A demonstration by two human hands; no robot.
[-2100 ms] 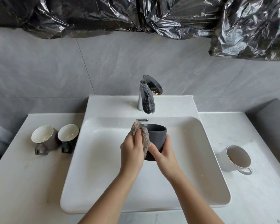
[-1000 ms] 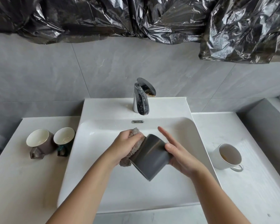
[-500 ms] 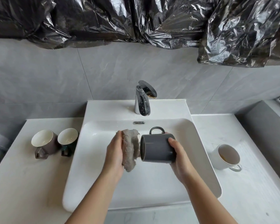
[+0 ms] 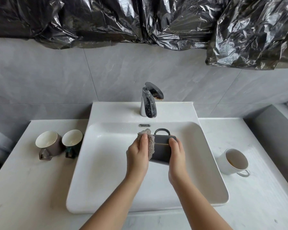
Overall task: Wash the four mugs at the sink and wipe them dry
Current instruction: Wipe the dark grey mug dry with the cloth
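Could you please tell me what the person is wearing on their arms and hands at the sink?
Nothing is worn that the head view shows. The left forearm and right forearm are bare down to the frame's lower edge, with no sleeves in sight. The left hand and right hand have no gloves, and no ring, watch or bracelet shows on the sides facing the camera.

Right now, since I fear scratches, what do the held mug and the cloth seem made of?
Dark grey mug: probably glazed ceramic, satin-matte; smooth thick wall, soft highlight. Cloth: fuzzy textile, perhaps microfibre or terry; nubbly pile shows.
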